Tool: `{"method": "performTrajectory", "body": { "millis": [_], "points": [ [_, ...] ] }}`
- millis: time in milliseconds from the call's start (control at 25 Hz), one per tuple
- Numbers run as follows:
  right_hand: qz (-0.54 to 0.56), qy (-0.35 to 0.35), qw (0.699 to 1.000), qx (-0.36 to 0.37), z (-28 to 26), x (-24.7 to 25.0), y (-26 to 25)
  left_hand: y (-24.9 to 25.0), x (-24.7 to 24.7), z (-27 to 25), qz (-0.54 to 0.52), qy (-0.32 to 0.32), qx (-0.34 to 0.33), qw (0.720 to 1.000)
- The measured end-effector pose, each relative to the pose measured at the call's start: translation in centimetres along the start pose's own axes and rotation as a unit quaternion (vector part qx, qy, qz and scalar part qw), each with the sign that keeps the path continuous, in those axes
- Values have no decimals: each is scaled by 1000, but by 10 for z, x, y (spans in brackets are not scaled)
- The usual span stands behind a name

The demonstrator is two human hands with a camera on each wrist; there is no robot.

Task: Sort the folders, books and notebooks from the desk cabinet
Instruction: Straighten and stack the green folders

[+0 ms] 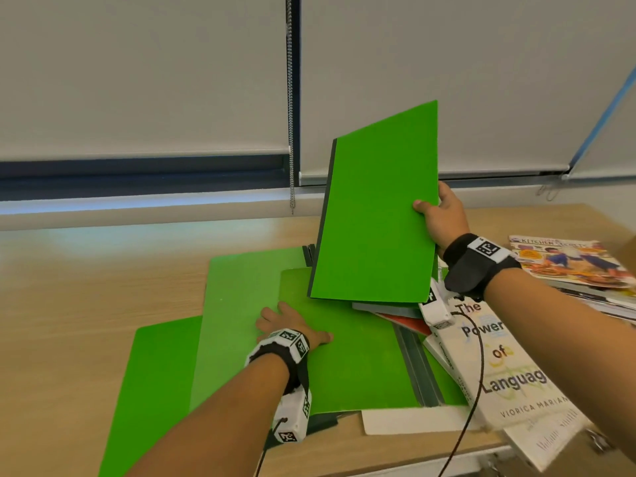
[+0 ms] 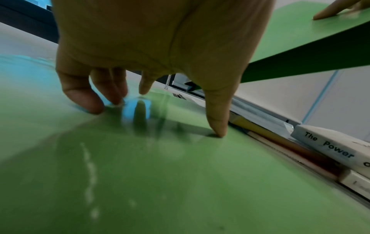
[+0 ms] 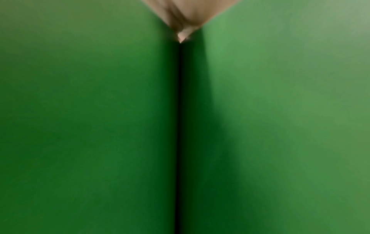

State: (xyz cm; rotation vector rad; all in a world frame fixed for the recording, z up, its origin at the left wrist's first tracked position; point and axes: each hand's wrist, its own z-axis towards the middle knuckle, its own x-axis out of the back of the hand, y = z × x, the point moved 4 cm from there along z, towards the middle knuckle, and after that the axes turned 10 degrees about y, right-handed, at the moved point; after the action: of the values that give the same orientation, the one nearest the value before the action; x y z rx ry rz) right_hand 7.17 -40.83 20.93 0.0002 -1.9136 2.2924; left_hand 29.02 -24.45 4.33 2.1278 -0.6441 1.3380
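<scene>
My right hand [image 1: 438,215] grips the right edge of a green folder [image 1: 375,215], thumb on the front cover, and holds it tilted upright above the desk. Green fills the right wrist view, where the folder [image 3: 100,126] sits edge-on under my right hand [image 3: 184,19]. My left hand [image 1: 285,327] lies spread on a stack of green folders [image 1: 344,356] lying flat on the wooden desk [image 1: 86,304]. In the left wrist view the fingertips [image 2: 217,126] of my left hand [image 2: 156,98] press on the top flat folder [image 2: 180,182], with the lifted folder [image 2: 300,39] above.
A white book [image 1: 502,370] titled The Power of Language lies right of the folders, over grey and red notebooks [image 1: 402,320]. A cookbook [image 1: 571,261] tops a stack at the far right. White paper [image 1: 413,420] lies by the desk's front edge. Blinds [image 1: 137,80] hang behind.
</scene>
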Motion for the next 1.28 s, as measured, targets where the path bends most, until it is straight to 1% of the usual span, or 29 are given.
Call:
{"method": "performTrajectory", "body": {
  "millis": [40, 120, 200, 280, 360, 400, 480, 560, 600, 680, 800, 920, 960, 1040, 1120, 1160, 1280],
  "points": [
    [-4, -1, 1000, 2, -1, 2, 0, -1, 0, 2, -7, 6, 9, 1000],
    [-10, -3, 1000, 10, -3, 8, -3, -1, 4, 9, -73, 4, 28, 997],
    [-10, -5, 1000, 17, -7, 13, -4, -2, 12, 22, -139, -22, 35, 989],
    [-11, -7, 1000, 23, -9, 16, -5, -2, 25, 25, -185, -46, 23, 981],
    [-8, 1, 999, 32, -7, 20, -8, 3, 43, 25, -189, -46, -17, 981],
    [-8, 12, 999, 43, -3, 22, -11, 8, 54, 24, -181, -44, -42, 982],
    [-7, 36, 997, 74, 6, 31, -24, 20, 76, 25, -198, -32, -80, 976],
    [-13, 66, 991, 114, 18, 43, -44, 37, 102, 26, -237, -25, -130, 962],
    [-14, 85, 987, 134, 23, 50, -56, 46, 117, 26, -269, -15, -155, 951],
    [-22, 116, 978, 172, 31, 61, -80, 64, 148, 19, -317, 2, -181, 931],
    [-40, 127, 966, 221, 30, 65, -110, 82, 203, -3, -319, 43, -227, 919],
    [-56, 120, 957, 257, 25, 59, -127, 79, 255, -16, -359, 57, -251, 897],
    [-57, 119, 957, 260, 26, 56, -128, 71, 270, -20, -362, 69, -250, 895],
    [-59, 109, 957, 262, 26, 46, -130, 54, 298, -23, -320, 97, -256, 907],
    [-59, 94, 958, 263, 22, 33, -134, 31, 327, -26, -234, 142, -263, 925],
    [-58, 86, 959, 263, 18, 25, -137, 15, 343, -25, -189, 175, -256, 932],
    [-49, 64, 960, 268, 14, -2, -140, -39, 392, -17, -100, 253, -191, 943]
  ]
}}
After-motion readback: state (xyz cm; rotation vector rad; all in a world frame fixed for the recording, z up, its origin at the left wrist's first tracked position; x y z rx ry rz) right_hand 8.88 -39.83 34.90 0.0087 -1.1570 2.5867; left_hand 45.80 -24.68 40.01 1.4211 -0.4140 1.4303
